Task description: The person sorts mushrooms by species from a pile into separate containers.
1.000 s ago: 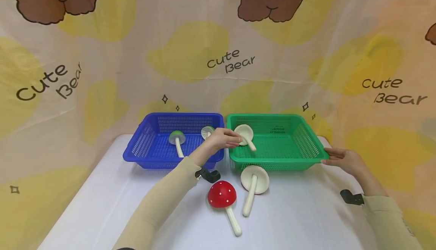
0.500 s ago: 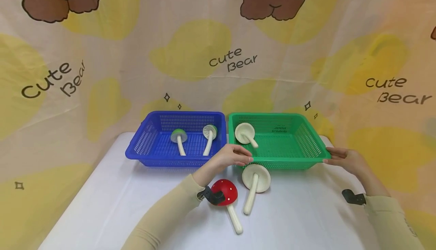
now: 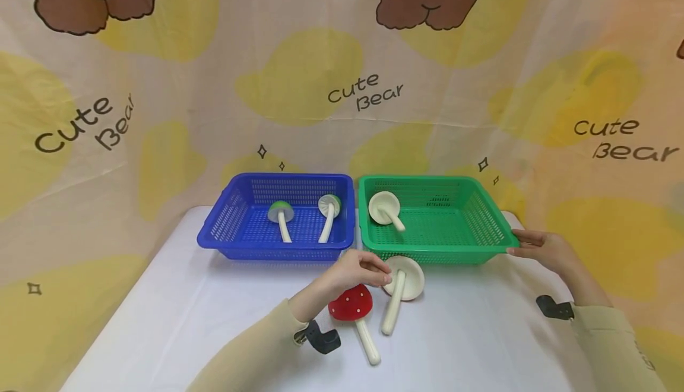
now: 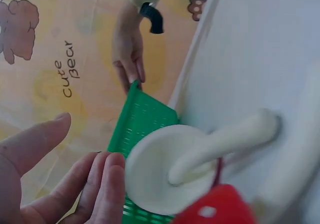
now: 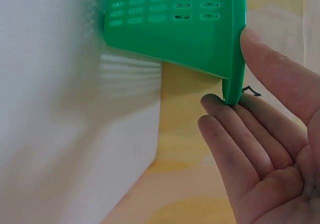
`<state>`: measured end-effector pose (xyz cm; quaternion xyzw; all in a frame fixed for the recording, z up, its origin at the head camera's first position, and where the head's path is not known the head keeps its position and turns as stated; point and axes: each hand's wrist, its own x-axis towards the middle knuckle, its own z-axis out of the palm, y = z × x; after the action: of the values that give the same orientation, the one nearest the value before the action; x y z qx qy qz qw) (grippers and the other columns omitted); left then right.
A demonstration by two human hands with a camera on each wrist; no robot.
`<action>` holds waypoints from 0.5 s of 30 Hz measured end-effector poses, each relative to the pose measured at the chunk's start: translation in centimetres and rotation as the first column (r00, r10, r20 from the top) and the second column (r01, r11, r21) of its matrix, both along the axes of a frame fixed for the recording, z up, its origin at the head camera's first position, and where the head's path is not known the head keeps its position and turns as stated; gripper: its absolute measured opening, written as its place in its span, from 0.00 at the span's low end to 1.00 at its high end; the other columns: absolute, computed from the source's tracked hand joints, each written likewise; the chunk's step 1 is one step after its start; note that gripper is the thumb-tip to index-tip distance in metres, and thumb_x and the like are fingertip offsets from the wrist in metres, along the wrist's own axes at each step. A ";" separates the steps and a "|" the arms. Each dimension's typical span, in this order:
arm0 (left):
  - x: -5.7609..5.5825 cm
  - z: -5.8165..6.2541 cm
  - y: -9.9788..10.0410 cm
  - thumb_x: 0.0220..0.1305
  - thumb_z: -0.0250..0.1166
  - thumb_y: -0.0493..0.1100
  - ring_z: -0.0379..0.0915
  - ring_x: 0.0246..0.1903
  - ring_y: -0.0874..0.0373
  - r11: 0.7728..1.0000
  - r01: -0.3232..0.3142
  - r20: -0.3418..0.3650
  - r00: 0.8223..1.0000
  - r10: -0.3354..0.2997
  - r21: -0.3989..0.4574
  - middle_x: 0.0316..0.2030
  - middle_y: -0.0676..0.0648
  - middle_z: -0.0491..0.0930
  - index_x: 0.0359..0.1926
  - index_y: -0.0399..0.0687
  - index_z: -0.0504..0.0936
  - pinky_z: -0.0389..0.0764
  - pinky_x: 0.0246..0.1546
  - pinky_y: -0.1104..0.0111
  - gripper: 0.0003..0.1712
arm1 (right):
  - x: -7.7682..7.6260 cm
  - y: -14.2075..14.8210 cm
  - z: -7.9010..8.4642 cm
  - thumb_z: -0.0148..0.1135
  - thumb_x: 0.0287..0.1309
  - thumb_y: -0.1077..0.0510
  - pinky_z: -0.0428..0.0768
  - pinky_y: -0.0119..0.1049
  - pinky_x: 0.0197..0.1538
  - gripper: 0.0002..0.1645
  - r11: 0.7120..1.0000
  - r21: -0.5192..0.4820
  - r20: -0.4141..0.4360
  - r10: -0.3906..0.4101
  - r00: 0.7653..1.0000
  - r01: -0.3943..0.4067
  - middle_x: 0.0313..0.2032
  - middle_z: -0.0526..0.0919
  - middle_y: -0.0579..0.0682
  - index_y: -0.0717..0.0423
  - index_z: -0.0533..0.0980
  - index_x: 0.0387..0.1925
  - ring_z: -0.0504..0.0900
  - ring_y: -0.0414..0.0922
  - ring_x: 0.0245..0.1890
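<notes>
My left hand (image 3: 359,274) hovers over the table beside a toy mushroom lying underside up. That mushroom (image 3: 411,279) has a cream cap underside and stem, and my fingertips overlap its cap edge. In the left wrist view, thumb and fingers stand apart with nothing between them, near the mushroom's cap (image 4: 150,179). Partly behind my left wrist lies a red toadstool (image 3: 350,304) with white dots. My right hand (image 3: 545,253) pinches the right front corner of the green basket (image 3: 427,248). In the right wrist view, the thumb and fingers lie on opposite sides of its rim (image 5: 237,49).
Left of the green basket stands a blue basket (image 3: 275,254) with two green-capped mushrooms, one of them a left mushroom (image 3: 282,214). A cream mushroom (image 3: 383,206) leans inside the green basket's left end. Behind both baskets hangs a printed cloth (image 3: 299,83).
My left hand has moved back from the green basket's left side, down toward the mushroom in front of it. My right hand stays at the basket's corner.
</notes>
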<state>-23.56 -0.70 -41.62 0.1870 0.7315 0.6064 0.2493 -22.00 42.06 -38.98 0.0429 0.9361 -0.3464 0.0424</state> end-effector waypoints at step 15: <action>1.7 -1.8 -0.7 0.50 0.74 0.43 0.82 0.35 0.62 0.994 -0.032 -0.075 0.997 0.024 -0.108 0.35 0.47 0.87 0.44 0.38 0.84 0.81 0.44 0.70 0.20 | 0.0 -0.3 0.2 0.64 0.56 0.40 0.68 0.67 0.54 0.49 1.000 0.007 0.004 0.003 1.000 -0.003 0.55 0.75 0.68 0.68 0.60 0.67 0.64 0.71 0.61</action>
<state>-21.87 -1.38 -43.47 0.1850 0.7747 0.5617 0.2238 -21.97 41.80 -38.79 0.0425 0.9374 -0.3429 0.0447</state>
